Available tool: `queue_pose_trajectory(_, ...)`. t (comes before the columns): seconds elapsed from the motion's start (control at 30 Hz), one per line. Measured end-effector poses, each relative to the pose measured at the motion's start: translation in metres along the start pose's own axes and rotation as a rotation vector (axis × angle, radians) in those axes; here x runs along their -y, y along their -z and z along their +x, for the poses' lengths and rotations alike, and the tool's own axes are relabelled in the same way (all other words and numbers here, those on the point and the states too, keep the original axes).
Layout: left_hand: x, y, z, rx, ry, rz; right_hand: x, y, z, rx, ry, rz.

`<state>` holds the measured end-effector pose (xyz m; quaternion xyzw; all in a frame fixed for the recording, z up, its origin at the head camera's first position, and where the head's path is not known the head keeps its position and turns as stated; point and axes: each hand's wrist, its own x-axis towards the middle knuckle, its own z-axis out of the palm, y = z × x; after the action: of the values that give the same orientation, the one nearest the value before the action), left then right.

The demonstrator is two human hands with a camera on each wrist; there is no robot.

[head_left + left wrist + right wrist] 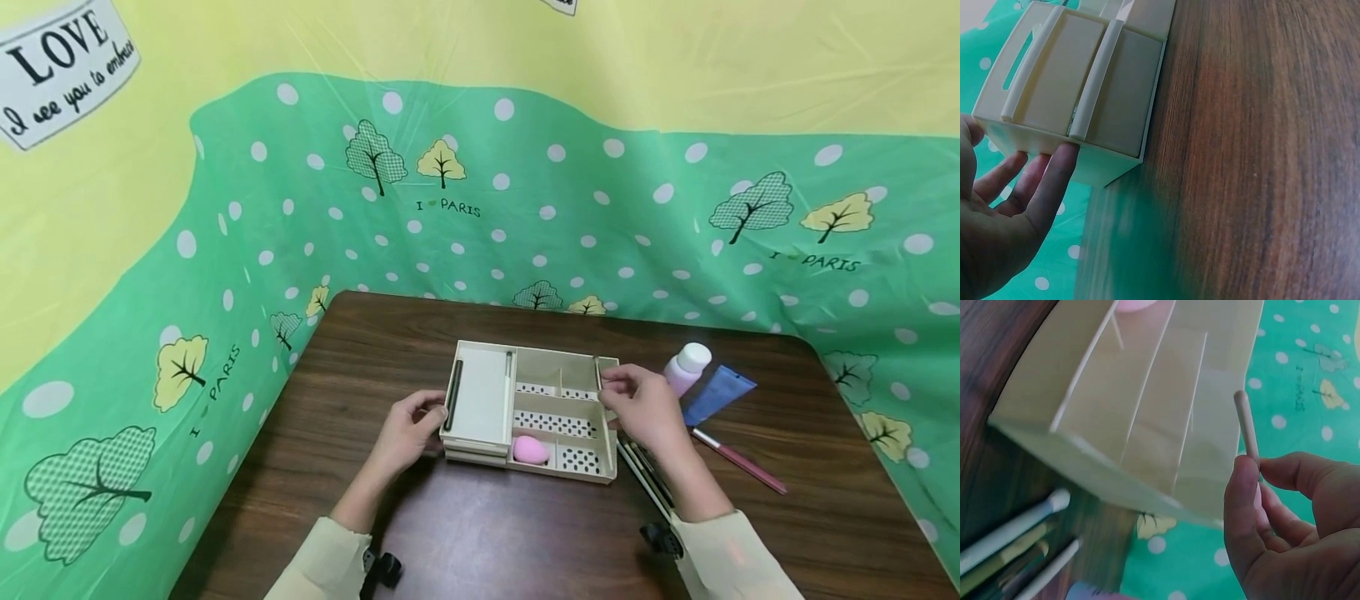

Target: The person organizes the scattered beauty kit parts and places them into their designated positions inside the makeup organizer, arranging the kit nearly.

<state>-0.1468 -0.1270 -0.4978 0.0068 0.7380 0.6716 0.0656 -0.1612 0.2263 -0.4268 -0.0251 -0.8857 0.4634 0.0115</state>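
Observation:
A cream desk organizer [483, 400] with drawers at its left and open compartments at its right stands on the table. My left hand [405, 429] touches its left end; in the left wrist view the nearly straight fingers [1054, 181] press on that end wall. Over the organizer's right end, my right hand [645, 404] pinches a slim stick [1246, 428] between thumb and index finger, pointing up in the right wrist view. The stick's lower part is hidden by the fingers. A pink egg-shaped sponge [531, 450] lies in a front compartment.
A dark pencil [453, 396] lies along the organizer's left top. To the right are a white-capped bottle [686, 367], a blue tube [720, 396] and a dark red pen-like stick [742, 462]. Several slim sticks [1016, 528] lie by the right forearm.

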Motion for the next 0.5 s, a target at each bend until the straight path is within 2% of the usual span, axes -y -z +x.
queue_pose_trajectory(0.4, 0.0, 0.0, 0.0, 0.0, -0.008, 0.0, 0.022, -0.03, 0.007, 0.04, 0.015, 0.037)
queue_pose_trajectory(0.5, -0.001, 0.0, -0.001, 0.0, -0.008, -0.001, 0.029, -0.036, 0.008, 0.058, 0.009, 0.083)
